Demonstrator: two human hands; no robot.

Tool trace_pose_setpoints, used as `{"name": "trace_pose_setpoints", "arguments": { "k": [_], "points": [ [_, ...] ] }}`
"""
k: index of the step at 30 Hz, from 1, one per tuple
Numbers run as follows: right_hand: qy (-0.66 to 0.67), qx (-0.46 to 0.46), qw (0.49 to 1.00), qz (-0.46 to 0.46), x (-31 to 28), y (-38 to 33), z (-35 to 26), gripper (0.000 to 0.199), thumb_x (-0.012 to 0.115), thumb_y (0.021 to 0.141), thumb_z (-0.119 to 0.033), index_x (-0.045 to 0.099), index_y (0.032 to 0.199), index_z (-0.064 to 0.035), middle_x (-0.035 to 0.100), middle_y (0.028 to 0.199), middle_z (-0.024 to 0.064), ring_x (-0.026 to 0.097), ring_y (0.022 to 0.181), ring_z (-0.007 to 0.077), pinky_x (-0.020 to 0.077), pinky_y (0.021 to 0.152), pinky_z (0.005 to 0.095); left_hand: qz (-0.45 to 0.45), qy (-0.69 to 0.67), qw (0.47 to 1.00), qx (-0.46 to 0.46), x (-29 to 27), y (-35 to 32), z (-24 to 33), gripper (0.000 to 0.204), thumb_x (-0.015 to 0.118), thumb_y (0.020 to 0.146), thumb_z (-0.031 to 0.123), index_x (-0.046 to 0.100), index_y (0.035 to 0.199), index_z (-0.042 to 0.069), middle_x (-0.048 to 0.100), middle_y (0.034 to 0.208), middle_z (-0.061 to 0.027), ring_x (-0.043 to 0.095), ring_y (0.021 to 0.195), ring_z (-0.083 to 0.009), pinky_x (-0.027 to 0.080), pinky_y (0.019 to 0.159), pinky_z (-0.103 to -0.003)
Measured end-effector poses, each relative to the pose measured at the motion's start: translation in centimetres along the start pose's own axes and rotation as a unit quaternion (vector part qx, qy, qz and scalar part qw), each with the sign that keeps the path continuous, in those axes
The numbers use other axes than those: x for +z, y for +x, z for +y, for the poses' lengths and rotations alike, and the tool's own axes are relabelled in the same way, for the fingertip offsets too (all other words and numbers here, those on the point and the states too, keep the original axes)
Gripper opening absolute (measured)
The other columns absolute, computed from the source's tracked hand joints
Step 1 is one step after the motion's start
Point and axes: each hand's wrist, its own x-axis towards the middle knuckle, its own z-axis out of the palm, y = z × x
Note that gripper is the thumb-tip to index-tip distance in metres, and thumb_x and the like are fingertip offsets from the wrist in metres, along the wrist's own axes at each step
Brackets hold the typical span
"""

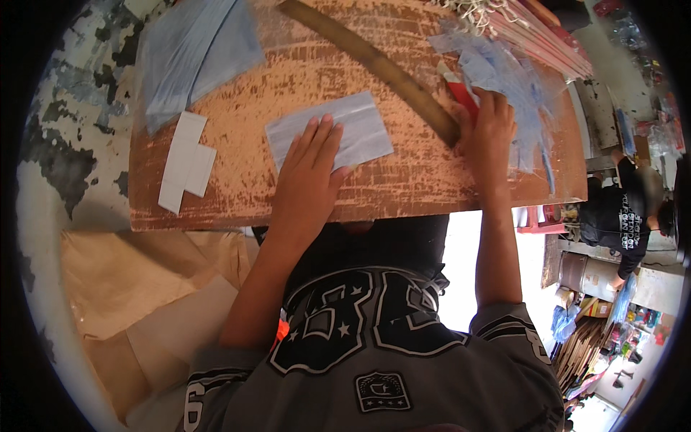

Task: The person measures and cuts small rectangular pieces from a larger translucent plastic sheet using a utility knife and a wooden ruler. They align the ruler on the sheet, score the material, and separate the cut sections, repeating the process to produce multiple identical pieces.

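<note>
I see my left hand (311, 173), fingers spread flat, pressing the thin pale-blue rectangular plastic sheet (332, 133): light, floppy, slippery, best pinched at its edge. My right hand (489, 129) fingers curl; I cannot tell on what.

1. My right hand (488, 126) covers the ruler's (374, 65) near end and most of the red cutter (461, 93).
2. My left hand (309, 173) hides part of the paper (360, 126).
3. The ruler's far end runs off the top edge.

Bright daylight blows out the floor gap at lower right, while fisheye bending and dark vignetting crowd the rim.
</note>
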Motion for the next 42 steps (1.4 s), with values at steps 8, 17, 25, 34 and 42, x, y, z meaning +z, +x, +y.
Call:
{"name": "trace_pose_setpoints", "arguments": {
  "k": [8, 17, 25, 34, 42],
  "points": [
    [0.26, -0.368, 0.879, -0.152, -1.3, 2.0, -5.1, 0.049, 0.083, 0.089, -0.025, 0.072, 0.134, -0.0086, 0.072, 0.128, 0.0133, 0.069, 0.121, 0.033, 0.0552, 0.104, 0.0465, -0.005, -0.018, 1.0, -0.001, -0.4, 0.0, 0.0, 0.061, 0.065, 0.104, 0.019, 0.049, 0.16, 0.002, 0.046, 0.169, -0.0194, 0.037, 0.16, -0.0399, 0.029, 0.131, -0.054],
    [0.188, -0.505, 0.829, -0.151, -0.5, 3.7, -5.7, 0.023, 0.07, 0.092, -0.021, 0.074, 0.109, -0.0056, 0.067, 0.102, 0.0054, 0.069, 0.097, 0.0217, 0.0578, 0.085, 0.0372, -0.012, -0.028, 1.0, -0.008, -0.6, -0.1, 0.2, 0.06, 0.064, 0.106, 0.021, 0.049, 0.161, 0.002, 0.046, 0.169, -0.0206, 0.038, 0.16, -0.0398, 0.028, 0.131, -0.055],
    [0.124, -0.518, 0.828, -0.173, -1.1, 4.1, -6.9, 0.027, 0.07, 0.092, -0.021, 0.069, 0.112, -0.0037, 0.067, 0.114, 0.0089, 0.069, 0.104, 0.0222, 0.0596, 0.085, 0.0344, -0.017, -0.028, 0.999, -0.01, -1.1, 0.0, 0.4, 0.06, 0.065, 0.106, 0.022, 0.05, 0.16, 0.003, 0.046, 0.169, -0.0202, 0.038, 0.16, -0.0402, 0.03, 0.131, -0.054],
    [0.092, -0.547, 0.82, -0.143, -0.3, 3.5, -7.5, 0.041, 0.068, 0.093, -0.028, 0.067, 0.119, 0.0039, 0.072, 0.122, 0.0285, 0.072, 0.108, 0.0339, 0.0615, 0.085, 0.038, -0.016, -0.034, 0.999, -0.003, -1.2, -0.1, 0.3, 0.059, 0.065, 0.105, 0.02, 0.05, 0.159, 0.002, 0.046, 0.168, -0.0207, 0.038, 0.159, -0.041, 0.031, 0.13, -0.053],
    [0.087, -0.548, 0.821, -0.134, 0.2, 3.1, -7.6, 0.049, 0.07, 0.092, -0.027, 0.064, 0.123, 0.0093, 0.071, 0.125, 0.0352, 0.073, 0.11, 0.0401, 0.0648, 0.078, 0.0377, -0.017, -0.029, 0.999, -0.001, -0.9, -0.2, 0.1, 0.06, 0.065, 0.105, 0.02, 0.05, 0.16, 0.003, 0.045, 0.17, -0.019, 0.039, 0.158, -0.041, 0.031, 0.131, -0.054]
  ]
}}
